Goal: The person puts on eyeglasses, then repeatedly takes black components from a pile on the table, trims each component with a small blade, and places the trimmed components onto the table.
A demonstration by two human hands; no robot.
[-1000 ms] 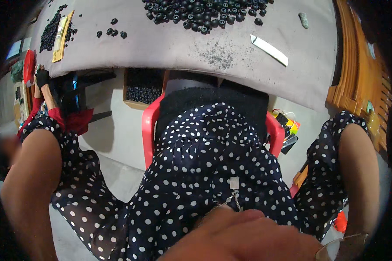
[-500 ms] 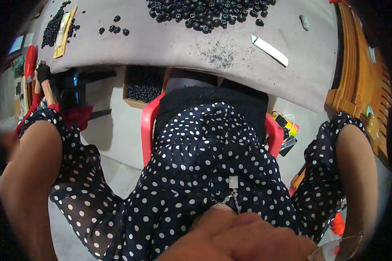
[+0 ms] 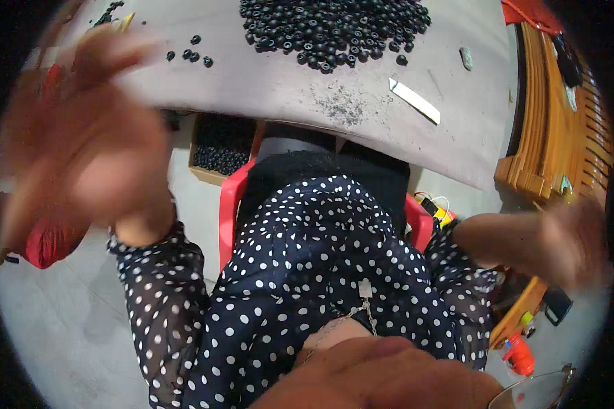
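Observation:
My left hand is raised close to the camera at the left, blurred by motion; its fingers look apart and nothing shows in them. At the right, my right hand is held up beside the wooden furniture, too smeared to make out its fingers. Neither hand touches anything on the table. On the cloth-covered table lies a large heap of small black round parts with holes in them. A white flat strip with a slanted tip rests nearer the front edge, below a small grey oblong piece.
Several loose black parts lie left of the heap. Dark crumbs are scattered near the table edge. Underneath stands a cardboard box of black parts. The red chair's arms flank my lap. Slatted wooden furniture borders the right.
Both forearms, earlier raised beside the camera with hands out of sight, have come inward and down, bringing both hands into view. The view has shifted slightly; the co-worker at left is now mostly hidden.

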